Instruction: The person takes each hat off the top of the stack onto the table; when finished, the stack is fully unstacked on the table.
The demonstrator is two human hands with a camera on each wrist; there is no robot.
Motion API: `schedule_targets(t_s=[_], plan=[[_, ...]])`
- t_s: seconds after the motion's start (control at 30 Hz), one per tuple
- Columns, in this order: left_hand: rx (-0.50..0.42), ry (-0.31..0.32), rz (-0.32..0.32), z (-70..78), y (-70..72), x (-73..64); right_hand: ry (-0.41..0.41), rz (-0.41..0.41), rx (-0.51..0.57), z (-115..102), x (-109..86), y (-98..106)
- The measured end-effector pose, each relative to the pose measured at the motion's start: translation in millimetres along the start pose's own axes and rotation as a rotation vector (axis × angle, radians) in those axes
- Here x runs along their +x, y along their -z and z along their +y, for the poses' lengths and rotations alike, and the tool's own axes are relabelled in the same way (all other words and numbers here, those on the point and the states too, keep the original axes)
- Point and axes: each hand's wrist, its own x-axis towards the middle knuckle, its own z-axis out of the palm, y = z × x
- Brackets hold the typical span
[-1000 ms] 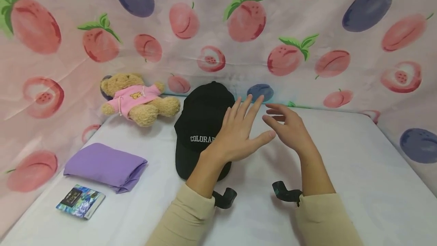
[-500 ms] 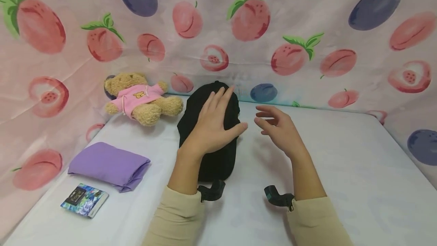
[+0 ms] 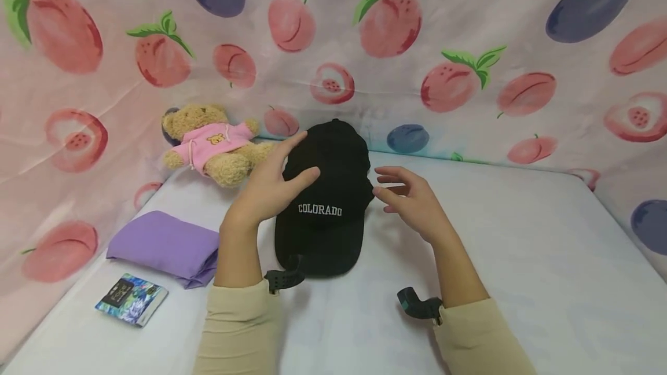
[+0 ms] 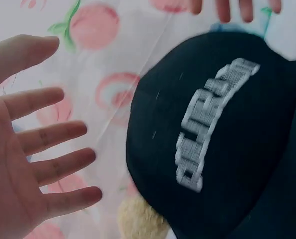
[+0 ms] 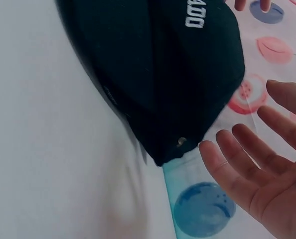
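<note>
Left hand [image 3: 263,192]: bare, fingers spread, palm turned toward the black cap [image 3: 330,187], holding nothing. Right hand [image 3: 414,204]: likewise unladen, fingers apart and lightly bent, near the cap's other side; whether a fingertip touches it cannot be told. Cap: lettered COLORADO, on the bench [image 3: 521,247] between both hands, brim [image 3: 318,253] to the near side. Handling note, by judgement: crown probably soft; best met from both sides together, fingers low, pressure light and even, lest it buckle

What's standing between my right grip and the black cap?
Nothing visible. The right grip is just right of the black cap, with no other thing between them; whether they touch, I can't tell.
</note>
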Motion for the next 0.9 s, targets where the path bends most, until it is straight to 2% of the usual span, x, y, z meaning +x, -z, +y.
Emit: schedule_targets(t_s=[0.13,0.3,0.53,0.73,0.83,0.9], plan=[[-0.049,0.037,-0.014,-10.2,8.6,-1.3,-0.024,-0.013,0.043,0.4,2.6,-5.6],[-0.052,0.111,-0.061,-23.3,11.7,-1.9,-0.075,-0.03,0.09,1.3,3.3,-12.4],[-0.011,0.211,-0.107,-40.8,8.6,-0.8,-0.144,-0.069,0.136,4.0,4.4,-22.2],[-0.02,0.309,-0.164,-51.5,5.2,-2.7,-0.18,-0.075,0.201,7.0,6.0,-30.0],[-0.049,0.353,-0.186,-56.7,3.0,-3.5,-0.193,-0.084,0.216,10.1,6.9,-33.6],[-0.103,0.377,-0.196,-59.2,1.3,-3.2,-0.195,-0.088,0.217,11.0,7.0,-36.0]])
